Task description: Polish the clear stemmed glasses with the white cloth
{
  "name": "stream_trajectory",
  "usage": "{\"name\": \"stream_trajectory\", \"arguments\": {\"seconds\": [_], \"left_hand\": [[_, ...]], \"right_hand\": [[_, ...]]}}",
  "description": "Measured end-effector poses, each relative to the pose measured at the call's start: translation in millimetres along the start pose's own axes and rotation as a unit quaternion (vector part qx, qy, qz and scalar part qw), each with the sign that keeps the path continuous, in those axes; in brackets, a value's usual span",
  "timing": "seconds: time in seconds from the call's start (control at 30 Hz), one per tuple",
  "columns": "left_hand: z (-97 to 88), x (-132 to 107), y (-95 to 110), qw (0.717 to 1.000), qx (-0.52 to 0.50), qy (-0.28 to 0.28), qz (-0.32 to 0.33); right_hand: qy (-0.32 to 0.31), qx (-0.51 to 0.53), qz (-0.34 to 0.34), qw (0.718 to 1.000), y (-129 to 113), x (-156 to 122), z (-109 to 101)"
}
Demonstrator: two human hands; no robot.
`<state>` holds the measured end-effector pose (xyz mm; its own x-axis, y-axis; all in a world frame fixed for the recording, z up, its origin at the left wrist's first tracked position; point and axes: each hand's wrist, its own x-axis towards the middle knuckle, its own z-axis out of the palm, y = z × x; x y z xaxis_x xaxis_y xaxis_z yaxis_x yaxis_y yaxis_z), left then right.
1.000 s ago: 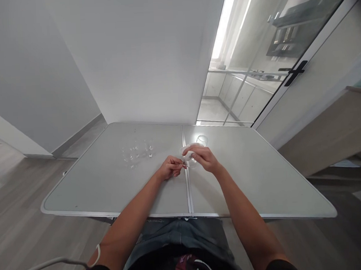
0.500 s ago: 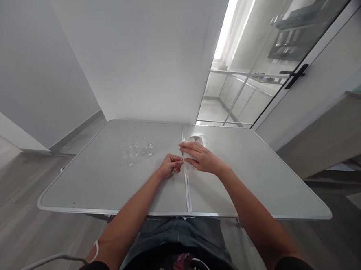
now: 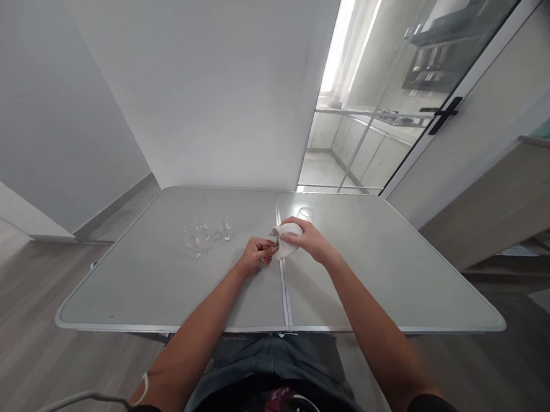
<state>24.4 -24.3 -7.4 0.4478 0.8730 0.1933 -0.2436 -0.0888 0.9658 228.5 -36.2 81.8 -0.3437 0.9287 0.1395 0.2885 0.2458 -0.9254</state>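
Note:
My right hand [image 3: 308, 238] is closed around a bunched white cloth [image 3: 287, 242] above the table's centre seam. Against the cloth's left side, my left hand [image 3: 258, 255] pinches with thumb and fingers; what sits in the pinch is mostly hidden. A small greyish, shiny edge shows between the two hands. Several small clear glasses [image 3: 204, 232] stand grouped on the left half of the table, their outlines faint. Behind my right hand, a clear round glass [image 3: 306, 214] rests on the right half.
The pale folding table [image 3: 363, 275] has a metal rim and a centre seam. A white wall [image 3: 222, 97] rises behind it, with a glass-paned door [image 3: 444, 116] at the right. A cable [image 3: 68, 402] runs by my left forearm.
My right hand has turned and gathered the white cloth into a tighter bunch, uncovering the round glass behind it. My left hand stays nearly in place, still pinching.

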Motion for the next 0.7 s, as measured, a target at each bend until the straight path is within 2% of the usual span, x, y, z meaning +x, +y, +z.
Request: {"name": "stream_trajectory", "arguments": {"seconds": [0.07, 0.1, 0.2, 0.27, 0.3, 0.33, 0.4, 0.47, 0.53, 0.6, 0.63, 0.7], "left_hand": [[0.1, 0, 1, 1.0, -0.012, -0.001, -0.002], [0.1, 0, 1, 1.0, -0.021, -0.003, -0.002], [-0.4, -1, 1, 0.999, -0.028, -0.019, -0.003], [-0.8, -1, 0, 1.0, -0.01, -0.029, -0.004], [-1.0, -2, 0, 0.999, 0.004, -0.034, -0.006], [-1.0, -3, 1, 0.999, 0.02, -0.04, -0.007], [-1.0, -4, 1, 0.997, 0.047, -0.055, -0.012], [-0.8, -4, 1, 0.996, 0.062, -0.061, -0.015], [-0.8, -4, 1, 0.996, 0.069, -0.061, -0.015], [-1.2, -3, 1, 0.995, 0.071, -0.065, -0.012], [-1.6, -3, 2, 0.995, 0.07, -0.068, -0.012], [-2.8, -2, 3, 0.996, 0.059, -0.066, -0.016]], "right_hand": [[-0.011, -0.114, -0.088, 0.989, -1, -3, -4], [-0.02, -0.175, -0.145, 0.974, -1, -4, -6], [-0.062, -0.327, -0.292, 0.897, 3, -5, -14], [-0.085, -0.376, -0.333, 0.861, 7, -5, -18], [-0.092, -0.379, -0.336, 0.857, 8, -5, -18], [-0.095, -0.369, -0.327, 0.865, 8, -5, -19], [-0.088, -0.314, -0.276, 0.904, 6, -5, -18], [-0.079, -0.232, -0.173, 0.954, 0, -5, -15], [-0.074, -0.142, -0.036, 0.987, -6, -5, -11], [-0.077, -0.067, 0.078, 0.992, -11, -4, -8], [-0.08, -0.046, 0.106, 0.99, -12, -4, -8], [-0.085, -0.047, 0.09, 0.991, -12, -5, -8]]}}
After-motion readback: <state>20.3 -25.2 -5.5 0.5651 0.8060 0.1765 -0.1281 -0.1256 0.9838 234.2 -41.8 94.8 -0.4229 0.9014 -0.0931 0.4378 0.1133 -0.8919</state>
